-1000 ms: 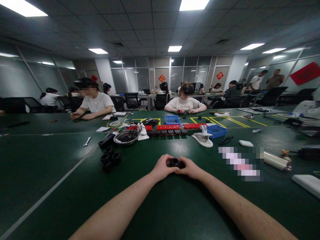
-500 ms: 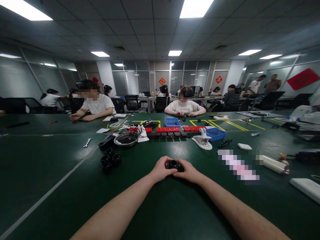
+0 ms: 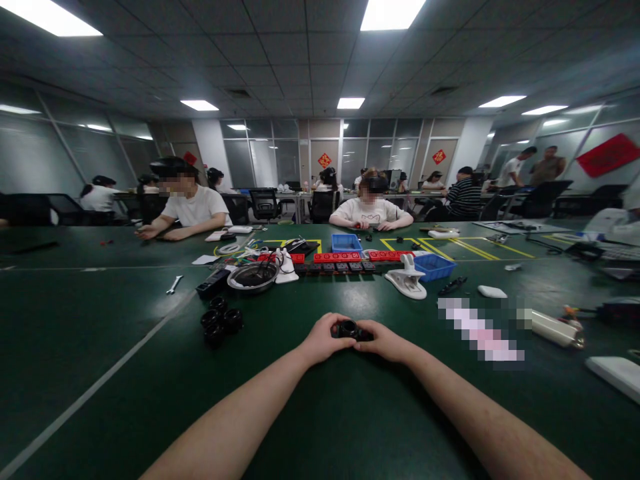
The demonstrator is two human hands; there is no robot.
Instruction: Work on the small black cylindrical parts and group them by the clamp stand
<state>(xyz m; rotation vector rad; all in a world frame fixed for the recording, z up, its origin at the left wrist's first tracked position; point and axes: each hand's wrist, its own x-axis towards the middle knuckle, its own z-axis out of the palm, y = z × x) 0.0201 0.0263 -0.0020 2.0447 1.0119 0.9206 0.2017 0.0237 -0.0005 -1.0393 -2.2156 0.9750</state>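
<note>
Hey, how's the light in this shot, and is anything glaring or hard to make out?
Head view: the ceiling lights are blown out white; the green table shows pale glare beyond the left hand and right hand; the black part they hold is too dark for fine detail; a pink-and-white patch at right is pixelated.

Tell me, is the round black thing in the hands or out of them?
In them: the left hand and right hand curl around the round black thing from both sides. Whether it touches the table, I cannot tell.
</note>
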